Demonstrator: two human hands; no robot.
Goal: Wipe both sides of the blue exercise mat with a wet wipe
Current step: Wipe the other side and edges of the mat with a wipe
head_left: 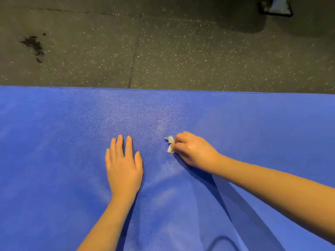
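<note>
blue mat (54, 142) mid-wipe: right hand (192, 151) grips wipe (170, 144), left hand (123, 163) flat (bracing); next, sweep toward unwiped areas.

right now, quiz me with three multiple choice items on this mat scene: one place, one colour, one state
1. Where is the wet wipe? A in the right hand B in a bucket C on a shelf
2. What colour is the exercise mat? A green B blue C red
3. How is the left hand? A clenched B raised off the mat C flat on the mat
1 A: it pokes from curled right fingers. 2 B: plainly blue. 3 C: palm down, fingers straight.
</note>
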